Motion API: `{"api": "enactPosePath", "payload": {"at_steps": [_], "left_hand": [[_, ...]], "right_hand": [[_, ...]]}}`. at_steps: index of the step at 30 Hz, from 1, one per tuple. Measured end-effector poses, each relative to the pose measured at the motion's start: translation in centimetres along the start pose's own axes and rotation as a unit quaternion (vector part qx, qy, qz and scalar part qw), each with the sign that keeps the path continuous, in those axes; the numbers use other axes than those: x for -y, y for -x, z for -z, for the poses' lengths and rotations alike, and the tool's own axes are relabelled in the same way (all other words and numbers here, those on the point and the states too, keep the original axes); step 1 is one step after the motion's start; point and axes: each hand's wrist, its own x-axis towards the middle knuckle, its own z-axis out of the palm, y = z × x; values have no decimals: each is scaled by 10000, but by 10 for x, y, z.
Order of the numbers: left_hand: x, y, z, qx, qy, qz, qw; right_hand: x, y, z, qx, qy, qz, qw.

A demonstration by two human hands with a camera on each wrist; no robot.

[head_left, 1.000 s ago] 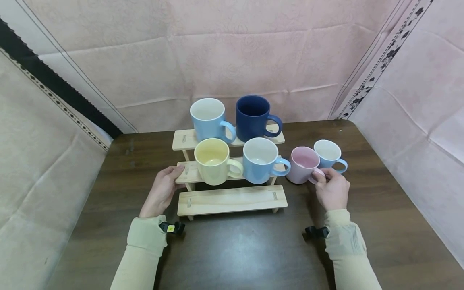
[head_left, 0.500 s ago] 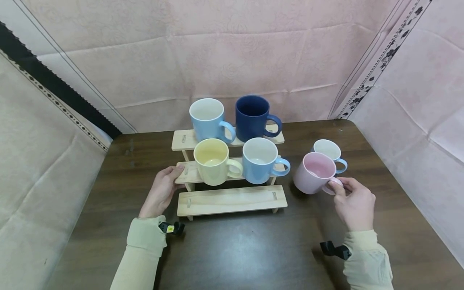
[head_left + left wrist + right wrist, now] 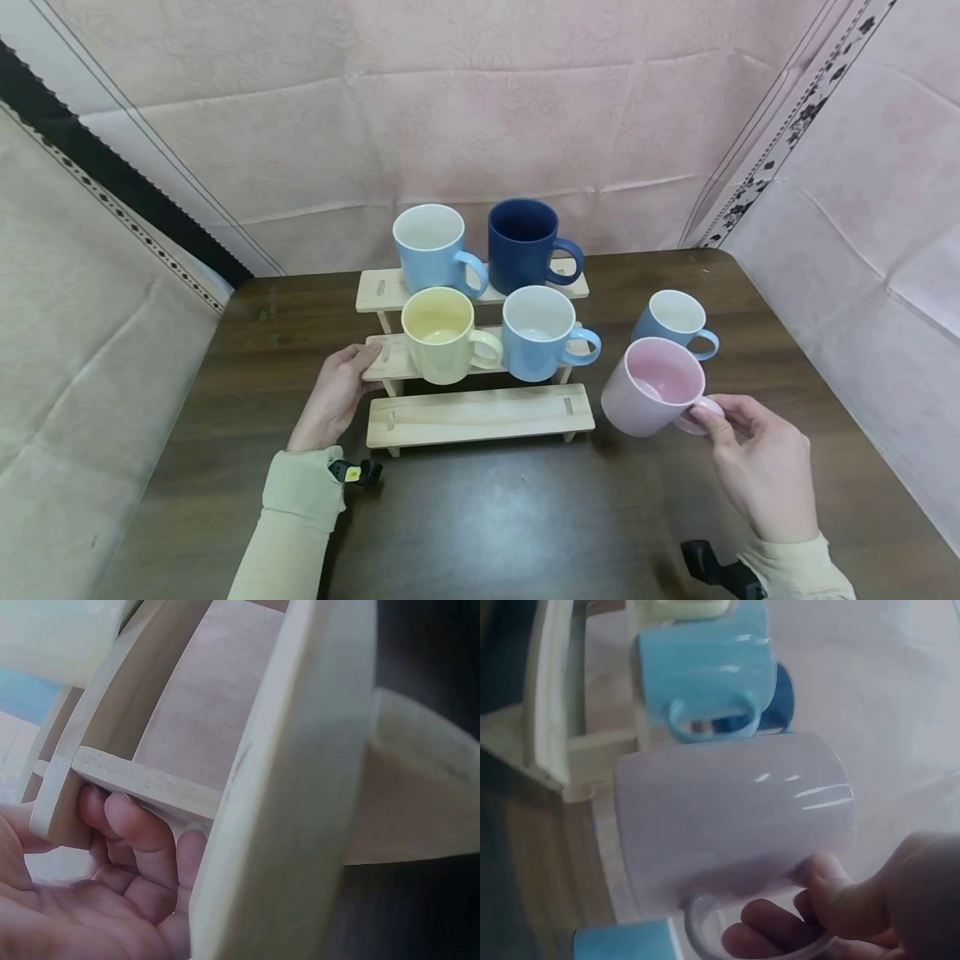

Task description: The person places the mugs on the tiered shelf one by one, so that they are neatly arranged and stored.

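Observation:
My right hand [image 3: 765,462] pinches the handle of a pink mug [image 3: 637,400], which tilts slightly to the left and hangs over the table right of the rack. In the right wrist view the thumb [image 3: 840,900] presses against the mug's handle, with fingers curled through the loop. My left hand [image 3: 341,392] grips the left end of the middle tier of a three-tier wooden rack [image 3: 480,414]. Its fingers [image 3: 142,825] curl under the board in the left wrist view. That tier carries a pale yellow mug [image 3: 441,346] and a light blue mug [image 3: 536,346].
On the top tier stand another light blue mug [image 3: 431,254] and a dark blue mug [image 3: 521,254]. A smaller blue cup [image 3: 667,321] stands on the brown table [image 3: 495,525], behind the pink mug. Pale cloth [image 3: 480,108] hangs around the back and sides.
My right hand has lifted the pink mug from beside the small blue cup and brought it toward me and slightly right. The left hand and the rack have stayed put.

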Motion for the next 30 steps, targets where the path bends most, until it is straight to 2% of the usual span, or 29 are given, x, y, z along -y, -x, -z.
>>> {"api": "enactPosePath", "payload": {"at_steps": [7, 14, 19, 25, 30], "left_hand": [[0, 1, 0, 35, 15, -100, 9999], [1, 1, 0, 3, 46, -78, 10000], [1, 0, 0, -8, 38, -68, 10000], [2, 0, -1, -1, 53, -67, 10000], [2, 0, -1, -15, 67, -64, 10000]], "right_hand": [[21, 16, 1, 279, -459, 347, 9980], [39, 27, -15, 680, -892, 876, 9898], [50, 31, -34, 937, -1335, 1258, 9786], [65, 36, -56, 1302, -1872, 1659, 9594], [76, 37, -76, 1661, -2077, 1715, 9486]]}}
